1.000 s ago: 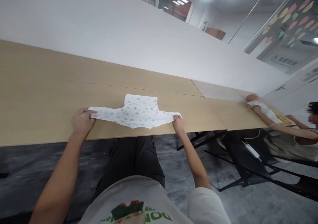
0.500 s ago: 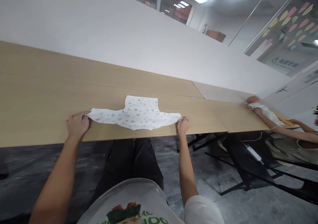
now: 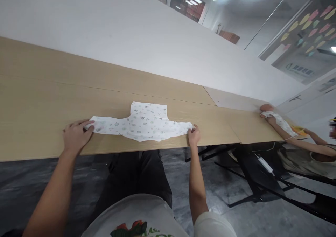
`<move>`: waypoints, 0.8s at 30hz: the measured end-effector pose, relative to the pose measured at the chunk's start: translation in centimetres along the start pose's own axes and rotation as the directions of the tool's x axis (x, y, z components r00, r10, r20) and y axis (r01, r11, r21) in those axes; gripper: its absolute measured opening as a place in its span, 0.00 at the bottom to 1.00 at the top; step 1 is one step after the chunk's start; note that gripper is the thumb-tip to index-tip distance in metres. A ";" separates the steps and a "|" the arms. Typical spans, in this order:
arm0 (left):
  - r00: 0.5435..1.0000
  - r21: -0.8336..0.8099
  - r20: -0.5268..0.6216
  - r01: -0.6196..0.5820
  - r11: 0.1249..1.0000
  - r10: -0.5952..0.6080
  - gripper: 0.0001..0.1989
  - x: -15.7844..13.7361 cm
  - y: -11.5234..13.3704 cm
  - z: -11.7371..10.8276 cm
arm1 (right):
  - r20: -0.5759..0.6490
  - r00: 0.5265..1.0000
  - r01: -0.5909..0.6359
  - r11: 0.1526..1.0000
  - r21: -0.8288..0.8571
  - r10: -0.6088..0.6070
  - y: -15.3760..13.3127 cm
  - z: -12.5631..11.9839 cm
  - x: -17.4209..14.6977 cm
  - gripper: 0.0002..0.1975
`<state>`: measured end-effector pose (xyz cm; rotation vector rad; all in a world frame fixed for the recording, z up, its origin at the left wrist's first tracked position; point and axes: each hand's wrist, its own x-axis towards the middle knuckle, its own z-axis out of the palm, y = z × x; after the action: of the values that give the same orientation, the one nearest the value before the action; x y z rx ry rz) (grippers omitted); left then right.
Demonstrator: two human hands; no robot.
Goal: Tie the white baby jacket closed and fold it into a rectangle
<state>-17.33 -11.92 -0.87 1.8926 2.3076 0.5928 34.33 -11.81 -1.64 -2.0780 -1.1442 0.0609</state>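
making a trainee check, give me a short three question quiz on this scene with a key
1. True or false: the left hand and right hand touch the same side of the shirt.
2. The shirt's cloth is: a) plain black, b) printed white, c) striped red?
3. Fill in: near the co-worker, a ____ lies on the table.

Key:
1. False; each touches a different sleeve.
2. b
3. doll

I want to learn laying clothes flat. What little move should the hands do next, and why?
Perhaps the right hand could gently smooth the right sleeve wider: it pinches that sleeve's end, and there the printed long-sleeved top looks narrower than at the left sleeve, by the left hand.
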 end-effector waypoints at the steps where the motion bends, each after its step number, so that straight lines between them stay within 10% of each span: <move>1: 1.000 0.001 -0.009 0.012 1.000 -0.012 0.26 0.0 0.1 0.0 | -0.015 1.000 -0.012 0.999 0.052 0.013 -0.2 0.0 -0.1 0.25; 10: 0.999 0.040 -0.025 0.024 0.999 -0.023 0.30 -0.5 0.4 0.0 | -0.156 0.984 0.152 0.866 0.476 -0.087 -9.6 0.9 -2.9 0.18; 17: 0.999 0.056 -0.047 0.030 0.998 -0.027 0.30 -0.5 0.4 0.1 | 0.147 0.860 0.412 0.835 0.364 -0.488 -16.5 4.4 -9.5 0.13; 24: 0.999 0.061 -0.043 0.009 0.998 -0.007 0.31 -0.6 0.5 0.1 | 0.414 0.779 0.449 0.880 0.157 -0.471 -17.8 7.0 -13.1 0.11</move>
<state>-16.72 -12.44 -0.85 1.9144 2.3848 0.5737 11.27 -11.78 0.64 -1.7214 -1.8880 0.3372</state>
